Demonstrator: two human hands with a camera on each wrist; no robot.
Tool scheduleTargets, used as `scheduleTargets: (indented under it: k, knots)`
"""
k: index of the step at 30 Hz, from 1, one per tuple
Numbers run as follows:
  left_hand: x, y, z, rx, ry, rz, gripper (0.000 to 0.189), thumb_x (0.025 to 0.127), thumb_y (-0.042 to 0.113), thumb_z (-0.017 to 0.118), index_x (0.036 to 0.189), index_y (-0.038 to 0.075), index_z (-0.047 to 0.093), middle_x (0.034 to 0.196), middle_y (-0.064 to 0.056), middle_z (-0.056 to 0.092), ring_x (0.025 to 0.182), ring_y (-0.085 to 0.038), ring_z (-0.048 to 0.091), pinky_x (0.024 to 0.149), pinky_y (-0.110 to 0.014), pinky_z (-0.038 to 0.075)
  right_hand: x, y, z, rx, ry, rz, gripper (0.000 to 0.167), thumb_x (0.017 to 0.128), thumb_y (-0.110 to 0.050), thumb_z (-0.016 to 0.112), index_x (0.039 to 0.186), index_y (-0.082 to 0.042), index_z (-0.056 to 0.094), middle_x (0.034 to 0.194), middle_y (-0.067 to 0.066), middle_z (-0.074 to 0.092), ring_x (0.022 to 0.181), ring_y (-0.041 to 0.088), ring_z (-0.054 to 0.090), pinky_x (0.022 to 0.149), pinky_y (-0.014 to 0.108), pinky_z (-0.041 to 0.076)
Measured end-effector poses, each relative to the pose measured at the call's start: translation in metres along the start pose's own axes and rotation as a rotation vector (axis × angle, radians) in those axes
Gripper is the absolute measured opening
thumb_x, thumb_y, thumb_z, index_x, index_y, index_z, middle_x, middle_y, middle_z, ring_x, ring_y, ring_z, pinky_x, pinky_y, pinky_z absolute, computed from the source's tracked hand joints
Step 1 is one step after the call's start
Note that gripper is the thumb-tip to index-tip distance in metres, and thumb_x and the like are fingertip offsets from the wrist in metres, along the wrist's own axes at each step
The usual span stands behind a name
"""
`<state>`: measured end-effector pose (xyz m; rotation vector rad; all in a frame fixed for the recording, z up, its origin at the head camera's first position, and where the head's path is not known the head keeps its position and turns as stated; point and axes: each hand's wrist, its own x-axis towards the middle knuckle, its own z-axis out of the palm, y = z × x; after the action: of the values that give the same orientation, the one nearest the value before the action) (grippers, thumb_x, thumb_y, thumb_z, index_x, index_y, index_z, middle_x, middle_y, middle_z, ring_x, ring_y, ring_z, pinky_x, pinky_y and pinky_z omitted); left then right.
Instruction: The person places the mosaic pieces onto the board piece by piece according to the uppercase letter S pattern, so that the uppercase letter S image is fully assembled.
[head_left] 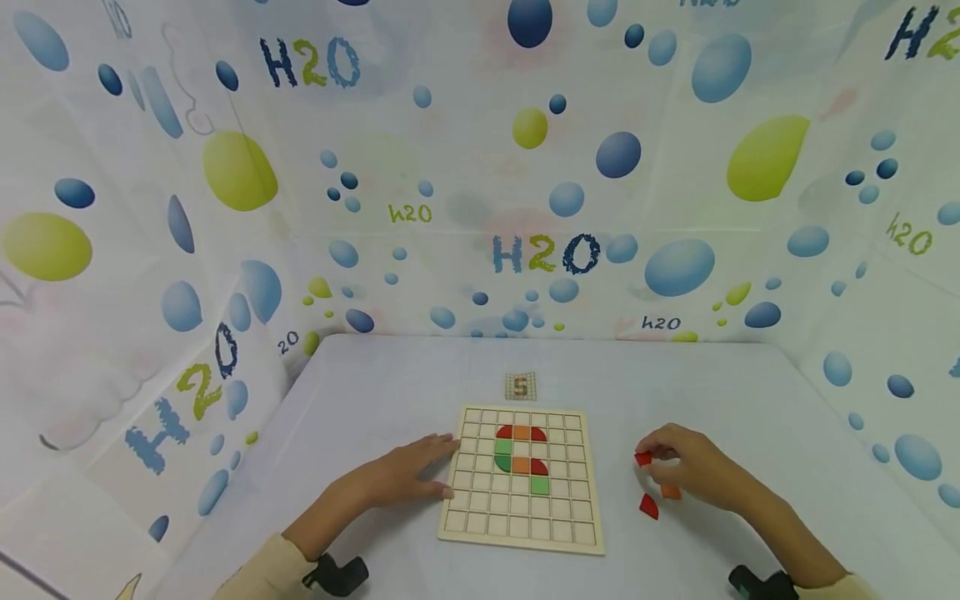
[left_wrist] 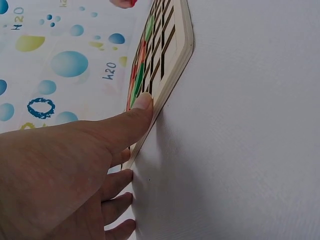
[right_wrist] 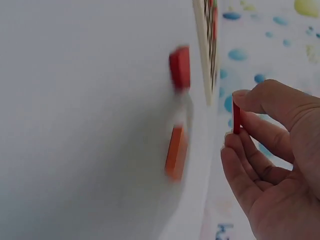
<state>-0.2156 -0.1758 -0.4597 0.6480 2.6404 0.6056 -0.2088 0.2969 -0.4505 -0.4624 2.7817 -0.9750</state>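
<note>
A square-celled wooden grid board [head_left: 521, 544] lies on the table, with red, orange and green tiles forming a curved figure in its cells. My left hand [head_left: 408, 477] rests at the board's left edge, fingers fairly straight; in the left wrist view the thumb [left_wrist: 131, 125] touches its rim. To the right of the board, my right hand [head_left: 697, 468] pinches a red tile [right_wrist: 236, 114] between thumb and fingertips, above the table. The held tile shows edge-on in the right wrist view. Near that hand lie a red quarter-round tile [head_left: 649, 506] and an orange tile [head_left: 671, 492].
Behind the board lies a small gridded card [head_left: 521, 386] with an S-shaped figure. White cloth covers the table [head_left: 390, 375]. A curtain [head_left: 450, 167] printed with bubbles and "H2O" stands at the back and both sides.
</note>
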Motion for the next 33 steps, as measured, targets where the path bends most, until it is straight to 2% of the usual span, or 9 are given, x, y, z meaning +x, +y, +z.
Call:
scheduleTargets:
  k: [6,12,17,26,33]
  knots:
    - [0.003,-0.002,0.001,0.008,0.000,0.008,0.082,0.096,0.055,0.073,0.163,0.020,0.042,0.170,-0.009,0.037,0.160,-0.034,0.028,0.126,-0.060,0.032,0.009,-0.033,0.022,0.018,-0.067,-0.091,0.023,0.092,-0.017,0.080,0.114,-0.017,0.072,0.108,-0.009,0.066,0.102,0.013,0.063,0.089,0.025,0.059]
    - [0.002,-0.002,0.000,0.015,0.003,0.018,0.081,0.096,0.054,0.073,0.163,0.018,0.043,0.171,-0.010,0.036,0.160,-0.035,0.028,0.126,-0.060,0.031,0.014,-0.066,0.048,0.038,-0.105,-0.204,0.021,0.090,-0.013,0.079,0.110,-0.017,0.072,0.105,-0.007,0.063,0.098,0.014,0.060,0.085,0.027,0.057]
    - [0.001,0.000,0.000,0.017,0.001,0.006,0.081,0.096,0.053,0.073,0.162,0.017,0.043,0.170,-0.009,0.037,0.160,-0.035,0.029,0.125,-0.063,0.031,0.019,-0.087,0.068,0.037,-0.148,-0.209,0.018,0.090,-0.015,0.080,0.107,-0.015,0.074,0.103,-0.006,0.061,0.095,0.014,0.056,0.079,0.023,0.053]
    - [0.000,0.002,-0.002,0.011,0.003,0.004,0.082,0.096,0.053,0.074,0.162,0.017,0.043,0.170,-0.009,0.037,0.160,-0.034,0.028,0.126,-0.062,0.030,0.025,-0.099,0.092,-0.048,-0.158,-0.273,0.012,0.092,-0.012,0.081,0.102,-0.015,0.074,0.102,-0.007,0.058,0.090,0.005,0.052,0.078,0.022,0.053]
    - [0.000,0.001,-0.001,0.010,0.001,0.005,0.081,0.096,0.052,0.074,0.162,0.016,0.044,0.170,-0.010,0.037,0.160,-0.034,0.028,0.126,-0.061,0.031,0.025,-0.109,0.095,-0.064,-0.191,-0.241,0.013,0.093,-0.015,0.081,0.103,-0.017,0.074,0.099,-0.012,0.059,0.089,0.002,0.054,0.080,0.022,0.055]
